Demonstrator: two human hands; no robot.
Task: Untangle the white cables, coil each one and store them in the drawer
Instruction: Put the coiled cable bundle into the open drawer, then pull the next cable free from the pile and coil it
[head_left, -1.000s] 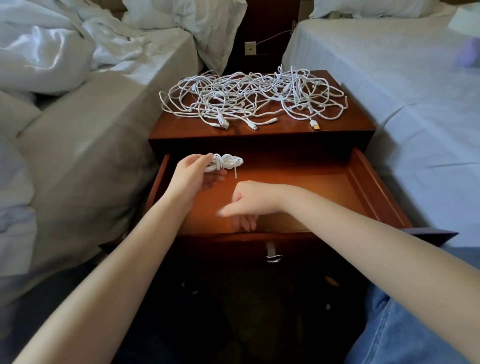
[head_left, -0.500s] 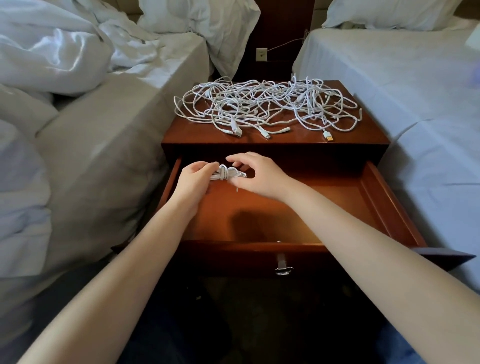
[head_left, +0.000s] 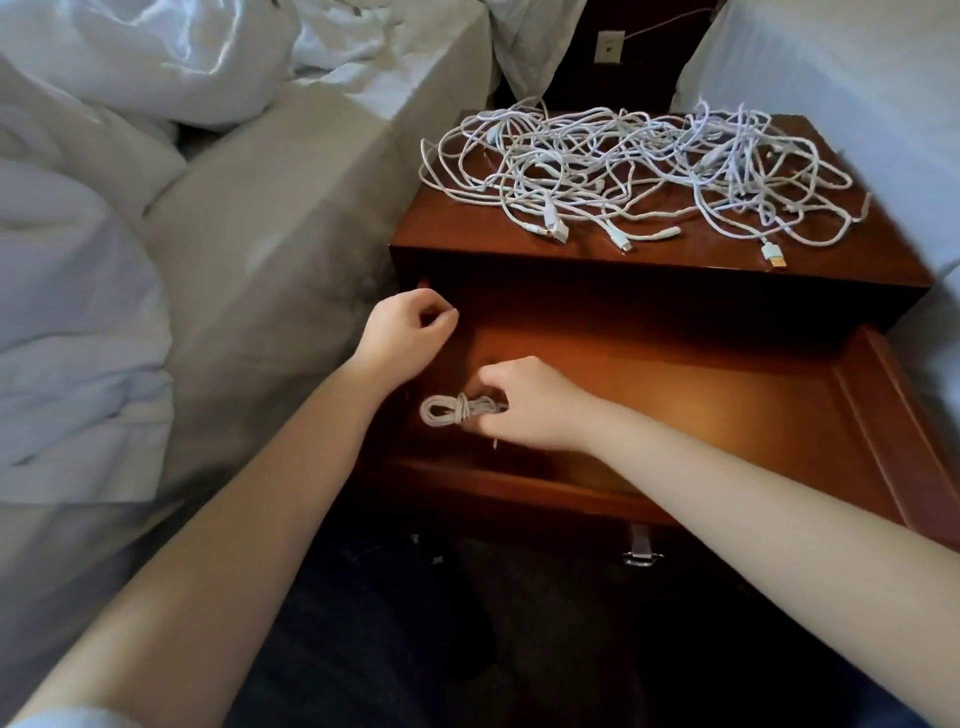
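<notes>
Head view. Storing step. Right hand: my fingers pinch the coiled cable at the drawer's near-left corner. Left hand: loosely curled, empty. Next, I judge: release, then the tangle on the table.

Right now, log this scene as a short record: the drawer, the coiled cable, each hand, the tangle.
drawer: pulled open
coiled cable: low inside the drawer, front left
right hand: fingers grip the coiled cable
left hand: over the drawer's rear left corner, fingers loosely curled, holding nothing visible
tangled cables: loose heap on the nightstand top
stage: one coil going in; heap not yet coiled
</notes>
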